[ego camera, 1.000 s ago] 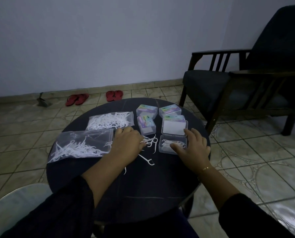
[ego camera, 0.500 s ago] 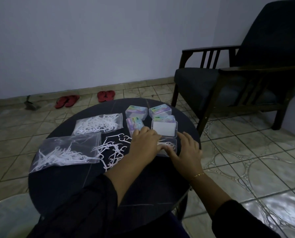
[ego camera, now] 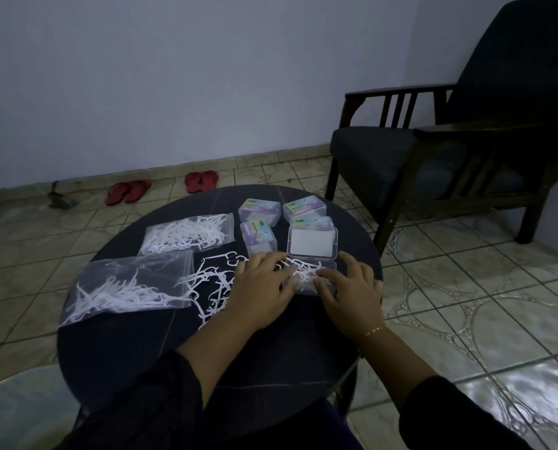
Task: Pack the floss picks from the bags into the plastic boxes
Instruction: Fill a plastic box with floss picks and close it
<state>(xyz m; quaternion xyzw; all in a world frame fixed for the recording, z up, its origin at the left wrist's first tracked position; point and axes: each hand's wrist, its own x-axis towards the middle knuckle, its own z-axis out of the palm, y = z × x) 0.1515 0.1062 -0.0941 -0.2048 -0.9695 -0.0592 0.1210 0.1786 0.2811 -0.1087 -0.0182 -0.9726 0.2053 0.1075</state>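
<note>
Both hands sit over the open box (ego camera: 307,280) at the centre of the frame: the left hand (ego camera: 264,289) lies with its fingers extended onto the box's left side, on top of the picks inside, and the right hand (ego camera: 349,290) rests at the box's right edge with its fingers spread and its fingertips (ego camera: 320,280) touching the picks. Neither hand seems to pinch anything, though the dim light makes the fingertips hard to read. That box's lid (ego camera: 311,242) lies flipped open just above it.

A loose heap of floss picks (ego camera: 211,282) lies on the dark round table (ego camera: 173,352) just left of the left hand, at the mouth of the nearer bag (ego camera: 128,287) in the lower left. A second bag (ego camera: 188,233) lies above it. Three closed boxes (ego camera: 258,211) sit in the upper middle, beside and behind the lid.

My reading is that the step in hand is settling a batch of picks flat into the open box. The next move likely calls for pressing stray ends below the rim so the lid can close, or fetching more from the loose heap.
</note>
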